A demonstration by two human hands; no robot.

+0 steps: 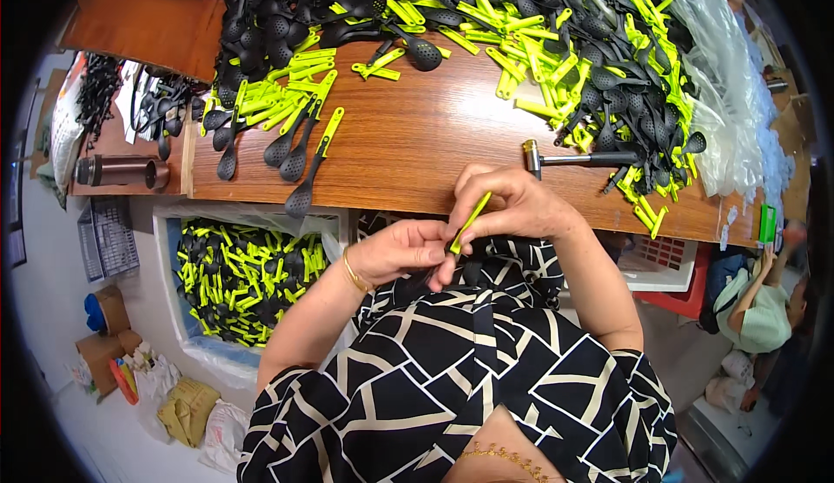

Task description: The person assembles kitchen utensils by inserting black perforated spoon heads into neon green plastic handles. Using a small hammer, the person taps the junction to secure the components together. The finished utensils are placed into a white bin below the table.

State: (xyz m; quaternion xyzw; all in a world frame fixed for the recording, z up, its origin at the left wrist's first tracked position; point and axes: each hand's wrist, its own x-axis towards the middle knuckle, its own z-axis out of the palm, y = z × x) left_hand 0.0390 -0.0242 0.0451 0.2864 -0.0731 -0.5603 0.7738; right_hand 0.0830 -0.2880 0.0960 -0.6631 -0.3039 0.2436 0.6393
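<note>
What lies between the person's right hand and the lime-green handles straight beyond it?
In the head view, a hammer lies there, then bare wooden tabletop up to the handles.

- Centre of the frame: the left hand (404, 255), with a gold bangle (353, 273) at its wrist, and the right hand (514, 202) hold a small lime-green handle (471, 222) between their fingertips.
- Right of centre: a hammer (584, 160) with a black grip lies on the brown wooden table (395, 144), just above the right hand.
- Upper left to upper right: heaped black perforated spoons (261, 18) mix with lime-green parts; clear plastic sheeting (721, 75) lies at the right.
- Lower left: a plastic-lined box (164, 253) holds more spoons.
- Left: a brownish metallic flask (122, 172) lies sideways.
- Right edge: another person (761, 314) wears pale green.
</note>
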